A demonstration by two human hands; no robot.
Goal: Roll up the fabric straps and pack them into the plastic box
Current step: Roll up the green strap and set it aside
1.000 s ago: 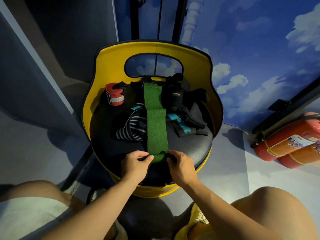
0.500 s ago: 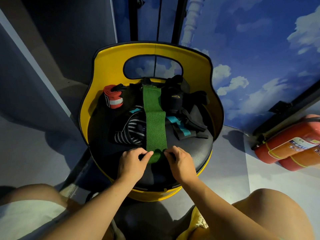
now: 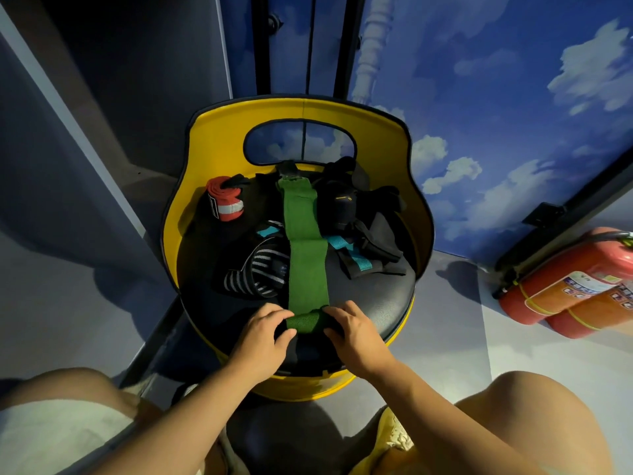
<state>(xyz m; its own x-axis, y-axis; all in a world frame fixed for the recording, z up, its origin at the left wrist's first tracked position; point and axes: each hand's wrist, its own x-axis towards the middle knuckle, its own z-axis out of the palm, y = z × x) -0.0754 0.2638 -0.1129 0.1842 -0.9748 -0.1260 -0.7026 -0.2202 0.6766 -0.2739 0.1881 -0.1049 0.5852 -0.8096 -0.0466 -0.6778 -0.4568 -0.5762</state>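
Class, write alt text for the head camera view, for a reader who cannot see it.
Two hands, left hand and right hand, grip the rolled near end of a green strap stretched along a black seat with a yellow back. A rolled red strap and loose dark straps lie behind.

Red extinguishers (image 3: 568, 289) (strapped) beside chair (image 3: 301, 113)
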